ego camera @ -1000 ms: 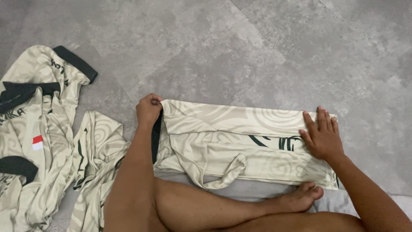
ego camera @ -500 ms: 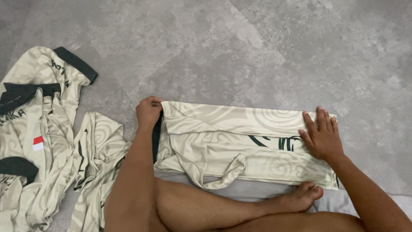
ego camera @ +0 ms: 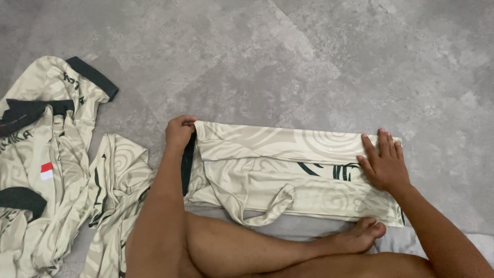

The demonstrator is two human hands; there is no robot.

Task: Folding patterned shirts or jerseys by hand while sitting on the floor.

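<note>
Folded cream jersey (ego camera: pixel 288 170) lies flat on grey floor (ego camera: pixel 288 62), before crossed legs. Left hand (ego camera: pixel 179 131) curled, gripping jersey's left edge. Right hand (ego camera: pixel 383 162) flat, fingers spread, pressing right end. Heap of similar jerseys (ego camera: pixel 46 164) at left.

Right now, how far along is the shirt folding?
Partly done: the shirt on the floor is already folded into a long band. The left hand grips its collar end; the right hand presses the other. The pile of shirts beside lies unfolded.
</note>
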